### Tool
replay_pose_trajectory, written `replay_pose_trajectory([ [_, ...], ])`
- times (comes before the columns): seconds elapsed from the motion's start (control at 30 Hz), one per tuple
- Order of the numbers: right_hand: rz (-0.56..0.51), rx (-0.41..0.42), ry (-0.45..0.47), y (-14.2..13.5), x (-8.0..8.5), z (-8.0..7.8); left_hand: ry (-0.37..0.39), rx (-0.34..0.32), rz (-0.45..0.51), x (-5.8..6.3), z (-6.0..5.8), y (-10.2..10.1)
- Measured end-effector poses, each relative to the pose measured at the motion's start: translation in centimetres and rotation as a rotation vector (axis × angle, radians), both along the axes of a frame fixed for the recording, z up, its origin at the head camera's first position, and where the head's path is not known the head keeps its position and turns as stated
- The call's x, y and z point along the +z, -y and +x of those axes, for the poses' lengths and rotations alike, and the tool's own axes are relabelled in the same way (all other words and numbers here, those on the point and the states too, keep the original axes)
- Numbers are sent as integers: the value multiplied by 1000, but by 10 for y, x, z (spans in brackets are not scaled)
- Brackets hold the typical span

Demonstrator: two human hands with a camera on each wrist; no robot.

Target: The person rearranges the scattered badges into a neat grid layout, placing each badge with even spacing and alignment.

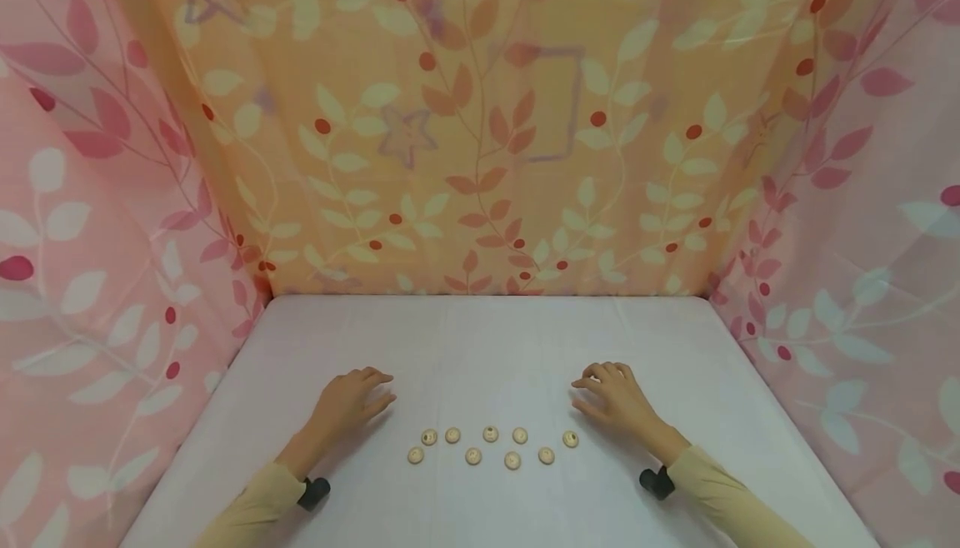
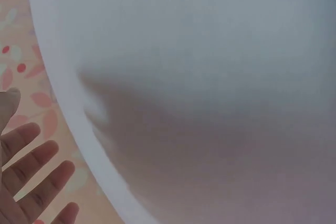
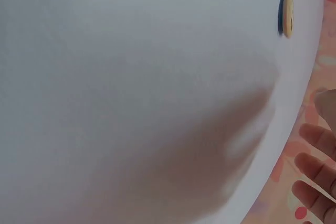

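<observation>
Several small round wooden discs with dark marks on top lie spread over the white table in two loose rows between the hands. My left hand hovers to the left of them, fingers relaxed and apart, with nothing in it. Across from it, my right hand is held the same way, nearest to the rightmost disc. In the right wrist view, one disc shows edge-on near the loose fingers. Spread fingers appear at the lower left of the left wrist view, above their shadow.
The white tabletop reaches back to a yellow leaf-patterned cloth. Pink patterned cloths hang along both sides. A black wrist camera sits under the left cuff, another under the right.
</observation>
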State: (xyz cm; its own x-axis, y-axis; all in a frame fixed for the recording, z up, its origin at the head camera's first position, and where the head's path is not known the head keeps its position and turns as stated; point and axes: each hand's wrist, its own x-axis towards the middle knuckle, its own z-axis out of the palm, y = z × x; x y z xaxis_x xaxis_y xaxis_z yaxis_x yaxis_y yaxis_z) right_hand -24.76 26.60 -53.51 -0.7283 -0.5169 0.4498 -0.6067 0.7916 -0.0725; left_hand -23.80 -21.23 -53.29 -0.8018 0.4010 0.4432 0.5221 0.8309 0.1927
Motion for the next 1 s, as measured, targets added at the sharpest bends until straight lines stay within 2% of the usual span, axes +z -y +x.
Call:
replay_pose_trajectory([
  [0.2, 13, 48, 15, 6, -1, 10, -14, -27, 18, 0, 14, -12],
  [0.47, 10, 96, 30, 11, -3, 26, 49, -49, -27, -9, 34, -24],
  [0.6, 16, 90, 74, 12, -5, 34, 67, -77, -69, -12, 43, -29],
  [0.77, 38, 77, 75, 10, -11, 39, 121, -86, -101, -10, 52, -34],
  [1.0, 48, 71, 96, 7, -14, 42, 157, -94, -112, -10, 57, -39],
])
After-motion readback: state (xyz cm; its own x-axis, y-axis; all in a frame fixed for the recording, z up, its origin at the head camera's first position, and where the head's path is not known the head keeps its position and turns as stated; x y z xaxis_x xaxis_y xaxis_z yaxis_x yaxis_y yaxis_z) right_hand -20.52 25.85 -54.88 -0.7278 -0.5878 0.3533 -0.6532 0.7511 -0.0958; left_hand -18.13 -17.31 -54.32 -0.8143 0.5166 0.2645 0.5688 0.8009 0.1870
